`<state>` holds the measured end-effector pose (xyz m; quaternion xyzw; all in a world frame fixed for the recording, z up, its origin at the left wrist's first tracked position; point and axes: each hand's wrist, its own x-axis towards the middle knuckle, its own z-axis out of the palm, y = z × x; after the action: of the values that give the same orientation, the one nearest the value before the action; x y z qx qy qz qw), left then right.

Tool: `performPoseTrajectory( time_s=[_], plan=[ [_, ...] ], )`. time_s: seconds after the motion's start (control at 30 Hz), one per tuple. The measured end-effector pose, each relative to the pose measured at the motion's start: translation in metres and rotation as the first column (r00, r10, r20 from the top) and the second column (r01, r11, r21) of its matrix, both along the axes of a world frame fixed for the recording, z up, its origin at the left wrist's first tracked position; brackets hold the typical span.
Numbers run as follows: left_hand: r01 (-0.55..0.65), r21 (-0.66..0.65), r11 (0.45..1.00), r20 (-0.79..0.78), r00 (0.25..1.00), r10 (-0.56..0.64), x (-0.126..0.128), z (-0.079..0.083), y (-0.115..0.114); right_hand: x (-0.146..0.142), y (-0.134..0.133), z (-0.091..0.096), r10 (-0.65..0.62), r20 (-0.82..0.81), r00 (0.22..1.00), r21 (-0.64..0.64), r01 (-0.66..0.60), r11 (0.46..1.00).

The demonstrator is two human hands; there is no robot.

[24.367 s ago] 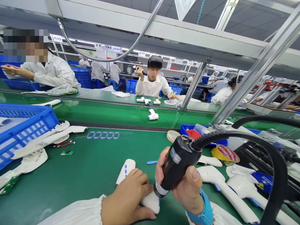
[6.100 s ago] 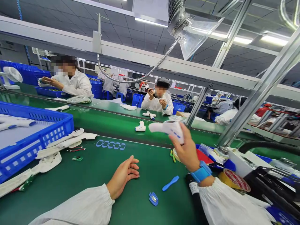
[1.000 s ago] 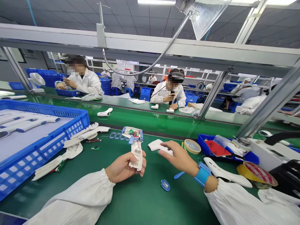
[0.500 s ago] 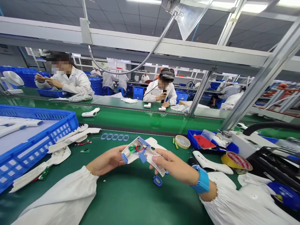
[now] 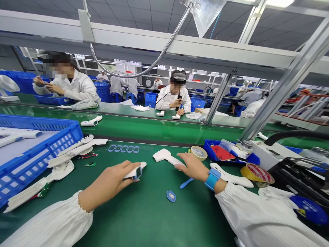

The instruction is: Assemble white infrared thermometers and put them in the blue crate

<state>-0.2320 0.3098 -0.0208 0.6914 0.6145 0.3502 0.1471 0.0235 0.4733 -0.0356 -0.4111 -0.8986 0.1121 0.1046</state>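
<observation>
My left hand [image 5: 113, 179] lies on the green mat with its fingers closed over a white half-shell with blue parts [image 5: 137, 170], pressing it flat. My right hand [image 5: 192, 166], with a blue wrist strap [image 5: 212, 178], reaches to a second white shell [image 5: 164, 156] on the mat; its fingertips touch the shell's handle end. Between the hands lie a small blue cap [image 5: 171, 196] and a thin blue piece [image 5: 185, 183].
A blue crate [image 5: 38, 154] stands at the left with white shells beside it [image 5: 74, 151]. Tape rolls [image 5: 198, 152] [image 5: 257, 173], a blue tray [image 5: 231, 154] and black equipment [image 5: 298, 171] crowd the right. Other workers sit beyond the green conveyor [image 5: 144, 125].
Half a second ago both hands held the open shell with wires up above the mat. Now the left hand has it flat on the mat, and the right hand has gone to the other shell.
</observation>
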Motion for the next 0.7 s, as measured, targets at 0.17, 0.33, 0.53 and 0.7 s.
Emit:
performPoseTrajectory(
  time_s=[0.17, 0.33, 0.53, 0.7],
  plan=[
    [-0.207, -0.186, 0.961, 0.375, 0.889, 0.264, -0.003, 0.017, 0.002, -0.017, 0.015, -0.020, -0.063, 0.077, 0.995, 0.008, 0.063, 0.998],
    [-0.028, -0.326, 0.945, 0.836, 0.458, 0.302, 0.002, 0.014, 0.011, -0.018, 0.023, -0.018, -0.105, 0.028, 0.994, -0.119, 0.107, 0.987],
    [0.190, -0.318, 0.929, 0.926, 0.271, 0.261, 0.021, -0.008, 0.019, 0.015, 0.012, 0.002, -0.147, -0.152, 0.977, -0.208, 0.114, 0.972],
    [0.270, -0.313, 0.911, 0.918, 0.334, 0.216, 0.032, -0.012, 0.018, 0.043, -0.017, 0.019, -0.175, -0.353, 0.919, -0.273, 0.078, 0.959]
  ],
)
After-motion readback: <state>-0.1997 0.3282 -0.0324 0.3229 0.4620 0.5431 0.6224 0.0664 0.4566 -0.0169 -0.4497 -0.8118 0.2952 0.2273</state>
